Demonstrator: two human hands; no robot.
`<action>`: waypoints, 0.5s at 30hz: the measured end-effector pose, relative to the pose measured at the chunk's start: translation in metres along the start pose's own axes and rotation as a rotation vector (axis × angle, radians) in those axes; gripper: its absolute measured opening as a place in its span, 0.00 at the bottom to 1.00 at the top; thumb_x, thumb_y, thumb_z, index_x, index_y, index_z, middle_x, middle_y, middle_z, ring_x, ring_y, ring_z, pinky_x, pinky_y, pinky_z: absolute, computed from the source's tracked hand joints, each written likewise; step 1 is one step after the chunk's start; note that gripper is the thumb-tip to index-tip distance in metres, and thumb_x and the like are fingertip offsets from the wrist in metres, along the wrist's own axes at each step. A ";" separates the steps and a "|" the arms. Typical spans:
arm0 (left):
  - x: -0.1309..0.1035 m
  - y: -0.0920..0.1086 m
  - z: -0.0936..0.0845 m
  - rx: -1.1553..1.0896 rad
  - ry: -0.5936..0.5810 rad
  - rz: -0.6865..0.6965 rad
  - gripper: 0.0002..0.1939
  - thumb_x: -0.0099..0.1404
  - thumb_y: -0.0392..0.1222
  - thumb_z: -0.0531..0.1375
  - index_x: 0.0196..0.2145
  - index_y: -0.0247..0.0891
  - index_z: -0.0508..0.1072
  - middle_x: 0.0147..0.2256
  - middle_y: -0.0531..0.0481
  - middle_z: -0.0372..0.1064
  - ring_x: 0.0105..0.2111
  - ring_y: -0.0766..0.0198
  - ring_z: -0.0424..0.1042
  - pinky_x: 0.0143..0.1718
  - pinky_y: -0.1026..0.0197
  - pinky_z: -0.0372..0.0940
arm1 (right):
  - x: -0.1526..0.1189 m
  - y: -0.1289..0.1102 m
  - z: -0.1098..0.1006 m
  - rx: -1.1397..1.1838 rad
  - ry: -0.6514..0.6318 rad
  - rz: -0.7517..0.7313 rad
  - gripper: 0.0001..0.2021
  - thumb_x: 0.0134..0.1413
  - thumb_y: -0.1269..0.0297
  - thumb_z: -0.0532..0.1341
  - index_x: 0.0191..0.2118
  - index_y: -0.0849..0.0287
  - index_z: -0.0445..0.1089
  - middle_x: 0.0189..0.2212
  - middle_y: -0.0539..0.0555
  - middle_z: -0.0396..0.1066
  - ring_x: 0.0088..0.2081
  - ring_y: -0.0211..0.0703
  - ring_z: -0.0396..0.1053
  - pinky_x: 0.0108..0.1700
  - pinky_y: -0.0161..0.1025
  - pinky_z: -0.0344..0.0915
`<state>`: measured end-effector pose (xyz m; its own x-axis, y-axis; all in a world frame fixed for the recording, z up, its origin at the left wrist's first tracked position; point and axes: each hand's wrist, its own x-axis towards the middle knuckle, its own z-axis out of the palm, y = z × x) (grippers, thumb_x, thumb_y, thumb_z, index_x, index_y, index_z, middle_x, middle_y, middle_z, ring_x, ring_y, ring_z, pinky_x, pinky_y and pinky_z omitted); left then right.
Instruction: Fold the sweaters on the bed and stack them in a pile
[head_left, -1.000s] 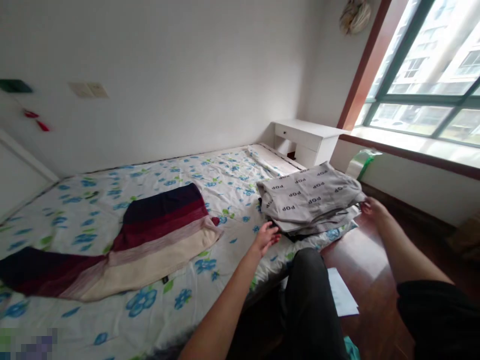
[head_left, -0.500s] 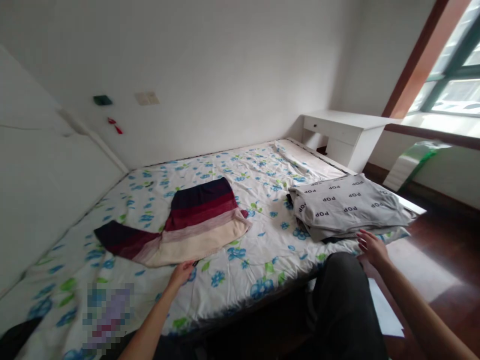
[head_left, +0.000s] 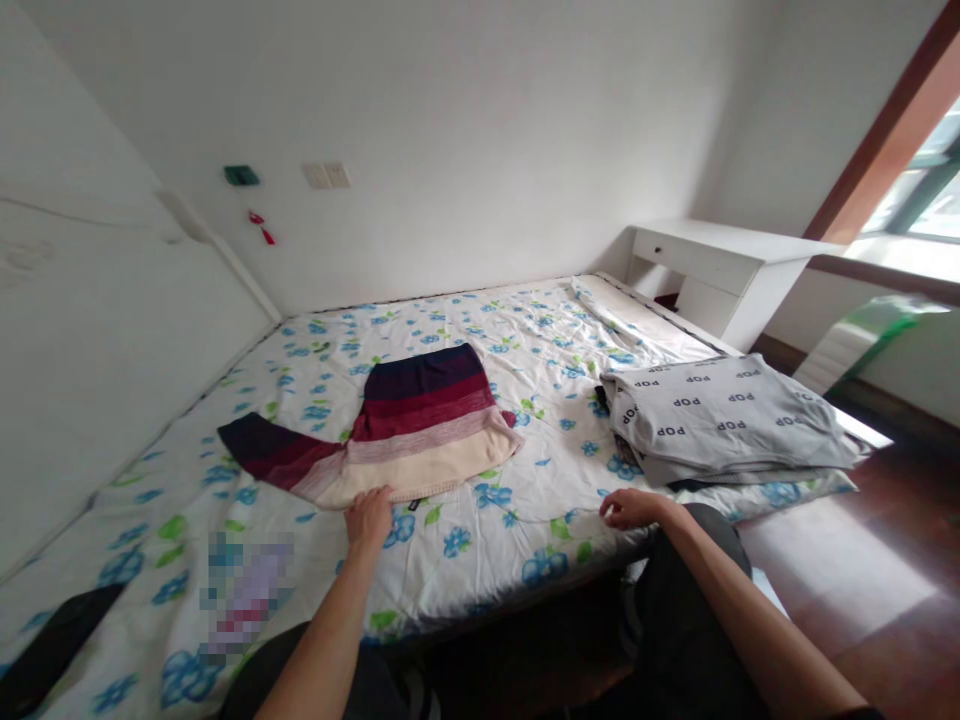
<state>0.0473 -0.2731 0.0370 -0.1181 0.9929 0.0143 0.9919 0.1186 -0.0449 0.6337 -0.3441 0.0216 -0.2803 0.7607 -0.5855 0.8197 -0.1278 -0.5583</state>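
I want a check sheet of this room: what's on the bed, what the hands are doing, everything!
Surface: bed sheet, white with blue flowers.
Job's things: striped sweater, lying flat.
Clutter: folded grey pile printed POP; dark thing at the bed's left edge.
Hands: left hand on the sweater's hem; right hand resting on the sheet, holding nothing.
Cables: nothing seen.
Surroundings: white desk, wall, window corner.

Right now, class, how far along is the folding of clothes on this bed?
Done: a stack of folded grey clothes lies at the bed's right edge. In hand: the left hand touches the hem of the striped sweater, which lies spread out, unfolded. The right hand rests on the flowered sheet. Left: the sweater.
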 end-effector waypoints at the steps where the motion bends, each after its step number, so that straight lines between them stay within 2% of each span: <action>1: 0.002 -0.001 0.000 0.013 0.019 -0.010 0.24 0.76 0.35 0.53 0.62 0.38 0.80 0.59 0.35 0.81 0.65 0.41 0.72 0.68 0.39 0.60 | 0.001 0.001 0.000 0.026 -0.016 0.030 0.20 0.61 0.67 0.66 0.57 0.57 0.84 0.42 0.57 0.86 0.35 0.44 0.81 0.38 0.36 0.73; 3: 0.004 0.001 -0.001 0.025 0.040 -0.017 0.23 0.77 0.35 0.51 0.60 0.37 0.80 0.54 0.34 0.84 0.62 0.42 0.76 0.71 0.37 0.55 | 0.003 0.001 -0.002 0.063 0.002 0.074 0.21 0.61 0.66 0.66 0.59 0.57 0.83 0.42 0.57 0.86 0.35 0.44 0.81 0.39 0.36 0.74; 4: 0.004 0.004 -0.002 0.015 0.028 -0.014 0.22 0.78 0.35 0.50 0.59 0.36 0.80 0.53 0.33 0.84 0.59 0.43 0.79 0.71 0.39 0.56 | 0.004 0.001 -0.003 0.075 0.013 0.095 0.21 0.62 0.66 0.66 0.59 0.57 0.83 0.42 0.57 0.86 0.35 0.43 0.81 0.39 0.36 0.74; 7: 0.000 0.019 -0.009 -0.107 -0.066 0.005 0.21 0.81 0.39 0.49 0.59 0.36 0.78 0.52 0.33 0.85 0.54 0.47 0.83 0.61 0.49 0.66 | 0.008 -0.002 -0.004 0.035 0.012 0.126 0.21 0.62 0.66 0.66 0.60 0.56 0.82 0.42 0.57 0.85 0.37 0.44 0.82 0.41 0.36 0.74; 9: -0.009 0.036 -0.018 -0.251 -0.110 0.033 0.19 0.81 0.42 0.51 0.59 0.39 0.78 0.51 0.36 0.85 0.53 0.49 0.83 0.55 0.54 0.70 | 0.011 -0.003 -0.003 -0.047 0.020 0.101 0.20 0.63 0.66 0.66 0.59 0.56 0.83 0.43 0.57 0.85 0.40 0.46 0.83 0.44 0.37 0.75; 12: -0.042 0.071 -0.033 -0.519 -0.117 0.104 0.20 0.78 0.46 0.54 0.58 0.40 0.80 0.51 0.39 0.86 0.55 0.48 0.83 0.58 0.53 0.71 | 0.020 -0.008 0.003 -0.180 0.129 -0.012 0.24 0.63 0.66 0.67 0.63 0.58 0.81 0.49 0.60 0.85 0.51 0.52 0.82 0.56 0.41 0.74; 15: -0.099 0.105 -0.047 -0.818 -0.233 0.165 0.27 0.75 0.56 0.58 0.60 0.38 0.82 0.54 0.38 0.85 0.58 0.42 0.81 0.62 0.49 0.71 | 0.036 -0.020 0.019 -0.228 0.327 -0.134 0.39 0.59 0.68 0.69 0.77 0.61 0.68 0.62 0.68 0.78 0.63 0.57 0.77 0.67 0.46 0.68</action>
<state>0.1657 -0.3598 0.0778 0.1125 0.9840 -0.1381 0.7080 0.0182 0.7059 0.5976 -0.3266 0.0003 -0.2486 0.9275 -0.2791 0.8866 0.1018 -0.4512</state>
